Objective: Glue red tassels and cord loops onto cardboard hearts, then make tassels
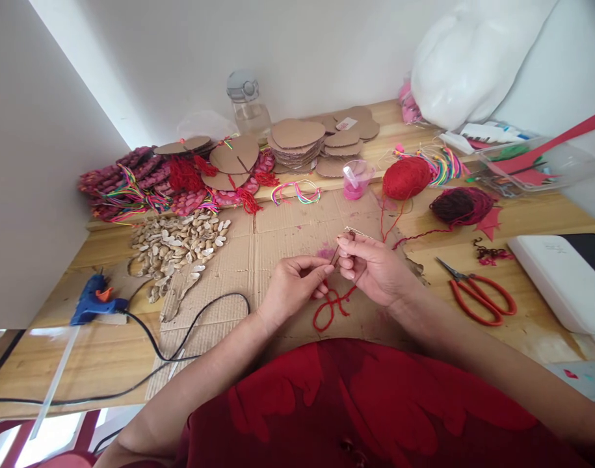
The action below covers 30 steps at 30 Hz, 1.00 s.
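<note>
My left hand [297,283] is closed, thumb and forefinger pinching a strand of dark red yarn. My right hand [370,263] is closed just beside it, pinching a small brown knotted bit of yarn [350,234]. A thin pale needle-like piece [359,232] sticks out behind the right fingers; its kind is unclear. Below the hands a loose loop of red yarn [323,327] lies on the cardboard sheet [277,227]. Strands run from the hands toward a red yarn ball [407,177] and a dark red-brown yarn ball [462,206].
Orange-handled scissors [477,294] and a white device [560,279] lie right. Left are a blue glue gun [96,300] with its black cord [199,325] and peanut shells [180,247]. Cardboard shapes [297,140], a bottle [248,107] and a pink cup [356,182] stand behind.
</note>
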### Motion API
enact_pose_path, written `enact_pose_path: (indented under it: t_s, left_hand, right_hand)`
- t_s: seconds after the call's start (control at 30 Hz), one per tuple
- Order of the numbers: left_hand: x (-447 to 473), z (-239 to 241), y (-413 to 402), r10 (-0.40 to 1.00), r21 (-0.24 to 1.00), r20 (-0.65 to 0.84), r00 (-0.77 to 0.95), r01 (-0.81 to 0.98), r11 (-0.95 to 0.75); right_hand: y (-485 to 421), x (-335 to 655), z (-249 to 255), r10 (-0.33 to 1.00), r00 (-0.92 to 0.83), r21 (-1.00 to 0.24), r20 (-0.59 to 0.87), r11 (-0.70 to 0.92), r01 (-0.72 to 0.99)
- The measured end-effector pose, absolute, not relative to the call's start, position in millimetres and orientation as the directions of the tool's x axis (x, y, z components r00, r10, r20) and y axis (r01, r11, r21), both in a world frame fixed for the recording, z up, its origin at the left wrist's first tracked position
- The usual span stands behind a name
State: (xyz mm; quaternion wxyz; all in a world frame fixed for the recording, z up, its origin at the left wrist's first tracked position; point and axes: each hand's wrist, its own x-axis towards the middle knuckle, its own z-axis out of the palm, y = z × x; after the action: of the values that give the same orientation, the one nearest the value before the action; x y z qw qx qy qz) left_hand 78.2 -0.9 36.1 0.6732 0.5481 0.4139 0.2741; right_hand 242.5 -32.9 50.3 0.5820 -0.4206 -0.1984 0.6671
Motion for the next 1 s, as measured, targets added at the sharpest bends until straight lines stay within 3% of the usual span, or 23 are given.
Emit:
enact_pose_path:
  t_s: [0.3,0.67,1.0]
  left_hand:
    - [75.8,32.2,2.5,0.788,0.959,-0.278,0.549,0.111,0.261]
    - [75.6,41.1,2.9,0.771,0.933,-0.342,0.537,0.094,0.348]
    - [75.0,39.1,5.5,0.869,0.942,-0.237,0.435,-0.117,0.316]
  right_hand:
    - [-30.1,247.8,50.6,0.944,-0.022,-0.737,-0.328,-0.271,-0.619]
    - [-18.6,268.2,59.4,0.911,0.288,-0.723,-0.294,-0.015,-0.691]
    - [-25.9,258.0,51.6,0.91,0.047,-0.741,-0.412,-0.305,-0.598]
